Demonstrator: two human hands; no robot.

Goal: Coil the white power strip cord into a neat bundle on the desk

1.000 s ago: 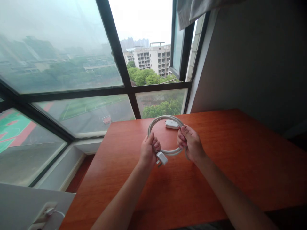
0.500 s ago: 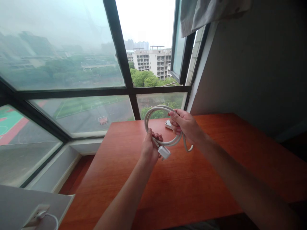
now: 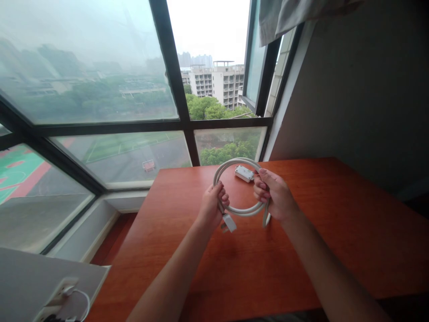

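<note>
A white power cord [image 3: 241, 212] is wound into loops and held up above the wooden table. My left hand [image 3: 213, 203] is closed around the left side of the coil. Just below its fingers hangs the cord's plug [image 3: 229, 222], prongs pointing left. On the right side, my right hand [image 3: 275, 190] grips the loops, and a short length of cord droops beneath it. Behind the coil, a white power strip [image 3: 244, 173] lies on the table, close to the right hand's fingers. Whether the cord joins the strip is hidden by that hand.
The reddish wooden table [image 3: 161, 250] reaches up to the window frame [image 3: 140, 128]. A window pane [image 3: 254, 53] stands ajar, with a curtain [image 3: 284, 18] above it. At lower left, a wall socket [image 3: 62, 290] has a white charger plugged in.
My left fingers have closed round the loops. The right hand and coil have shifted right and slightly down, so more of the power strip shows. The view has turned slightly left.
</note>
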